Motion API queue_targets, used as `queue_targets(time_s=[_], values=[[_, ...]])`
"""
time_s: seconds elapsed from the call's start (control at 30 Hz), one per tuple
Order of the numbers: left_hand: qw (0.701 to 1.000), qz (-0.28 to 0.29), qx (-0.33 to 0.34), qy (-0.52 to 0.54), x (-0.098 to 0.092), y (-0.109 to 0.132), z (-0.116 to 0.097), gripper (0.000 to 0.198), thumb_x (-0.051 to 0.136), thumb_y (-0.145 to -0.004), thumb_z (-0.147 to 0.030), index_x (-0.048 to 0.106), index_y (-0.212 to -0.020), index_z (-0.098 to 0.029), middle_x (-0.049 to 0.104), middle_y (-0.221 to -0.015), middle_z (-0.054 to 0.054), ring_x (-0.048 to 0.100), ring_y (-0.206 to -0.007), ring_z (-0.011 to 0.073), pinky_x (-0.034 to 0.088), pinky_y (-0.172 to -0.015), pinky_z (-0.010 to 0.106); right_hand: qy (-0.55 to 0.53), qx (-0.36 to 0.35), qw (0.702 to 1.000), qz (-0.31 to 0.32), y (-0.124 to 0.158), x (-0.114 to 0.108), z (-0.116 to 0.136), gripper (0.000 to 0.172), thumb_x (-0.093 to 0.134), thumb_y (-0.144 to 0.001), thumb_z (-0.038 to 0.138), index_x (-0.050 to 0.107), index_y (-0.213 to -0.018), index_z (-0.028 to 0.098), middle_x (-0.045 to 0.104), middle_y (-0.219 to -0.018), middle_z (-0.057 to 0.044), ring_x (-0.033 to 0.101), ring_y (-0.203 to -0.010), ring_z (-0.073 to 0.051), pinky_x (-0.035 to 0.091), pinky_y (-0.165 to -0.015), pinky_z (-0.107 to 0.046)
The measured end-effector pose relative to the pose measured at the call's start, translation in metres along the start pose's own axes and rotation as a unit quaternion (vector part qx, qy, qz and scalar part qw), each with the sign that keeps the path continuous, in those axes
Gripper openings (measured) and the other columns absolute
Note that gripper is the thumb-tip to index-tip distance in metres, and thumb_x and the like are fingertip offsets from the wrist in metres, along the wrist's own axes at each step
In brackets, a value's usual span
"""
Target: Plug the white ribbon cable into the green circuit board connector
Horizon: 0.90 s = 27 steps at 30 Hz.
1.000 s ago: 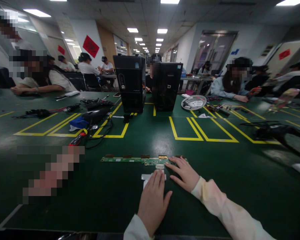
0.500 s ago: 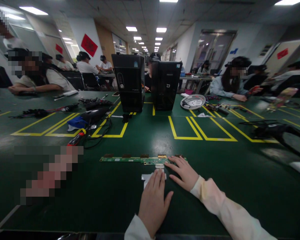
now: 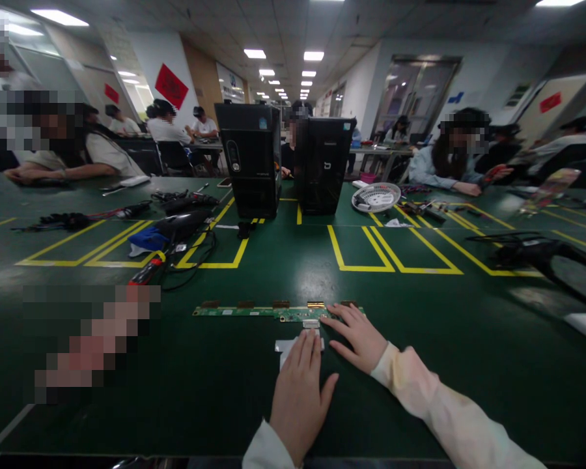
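A long, narrow green circuit board lies flat on the green tabletop, with several brown-gold flex tabs along its far edge. A pale connector shows at its near edge. My left hand rests flat, fingers stretched forward and thumb apart, over a whitish flat strip just below that connector. Most of the strip is hidden under the fingers. My right hand is spread over the right end of the board, its fingertips on or just above the surface. Neither hand is wrapped around anything.
Two black computer towers stand ahead. A white round basket is at their right. Cables and a black tool with a cord lie at left; a black frame-like object is at right. Several people sit around.
The view has shifted slightly, so the scene sits a little further left. Both hands and the board hold the same places relative to one another.
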<state>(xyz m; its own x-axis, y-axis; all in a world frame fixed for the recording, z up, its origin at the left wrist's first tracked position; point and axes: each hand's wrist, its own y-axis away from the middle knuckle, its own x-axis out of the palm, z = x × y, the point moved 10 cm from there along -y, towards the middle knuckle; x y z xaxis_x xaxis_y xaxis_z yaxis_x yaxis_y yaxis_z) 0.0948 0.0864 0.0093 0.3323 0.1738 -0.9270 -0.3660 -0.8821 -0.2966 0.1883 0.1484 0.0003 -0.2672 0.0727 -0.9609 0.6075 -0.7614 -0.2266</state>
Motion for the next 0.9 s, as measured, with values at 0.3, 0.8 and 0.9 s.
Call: queue_targets(time_s=[0.3, 0.8, 0.9], values=[[1.000, -0.007, -0.010, -0.026, 0.0019, 0.0004, 0.0006, 0.054, 0.044, -0.091, -0.038, 0.043, -0.136, -0.008, 0.048, -0.140, 0.016, 0.043, -0.131, 0.0274, 0.044, -0.103, 0.044, -0.004, -0.003, 1.000, -0.001, -0.0003, 0.0011, -0.0013, 0.047, 0.047, -0.090, 0.040, 0.048, -0.135, 0.026, 0.042, -0.142, -0.010, 0.035, -0.132, -0.027, 0.027, -0.109, -0.053], [0.999, 0.045, -0.011, -0.014, 0.0039, -0.0046, 0.0027, 0.057, 0.045, -0.090, -0.040, 0.043, -0.136, -0.006, 0.046, -0.141, 0.017, 0.041, -0.131, 0.0288, 0.042, -0.105, 0.045, -0.009, -0.012, 1.000, 0.010, 0.0003, 0.0024, -0.0013, 0.049, 0.045, -0.091, 0.041, 0.045, -0.138, 0.026, 0.039, -0.144, -0.009, 0.032, -0.134, -0.027, 0.025, -0.110, -0.054], [0.997, 0.076, -0.007, -0.002, 0.0039, -0.0067, 0.0046, 0.057, 0.045, -0.090, -0.041, 0.044, -0.135, -0.007, 0.046, -0.141, 0.017, 0.041, -0.132, 0.0281, 0.041, -0.105, 0.044, -0.011, -0.009, 1.000, 0.017, 0.0005, 0.0029, -0.0022, 0.050, 0.045, -0.091, 0.041, 0.044, -0.138, 0.026, 0.038, -0.145, -0.009, 0.031, -0.135, -0.026, 0.025, -0.110, -0.053]])
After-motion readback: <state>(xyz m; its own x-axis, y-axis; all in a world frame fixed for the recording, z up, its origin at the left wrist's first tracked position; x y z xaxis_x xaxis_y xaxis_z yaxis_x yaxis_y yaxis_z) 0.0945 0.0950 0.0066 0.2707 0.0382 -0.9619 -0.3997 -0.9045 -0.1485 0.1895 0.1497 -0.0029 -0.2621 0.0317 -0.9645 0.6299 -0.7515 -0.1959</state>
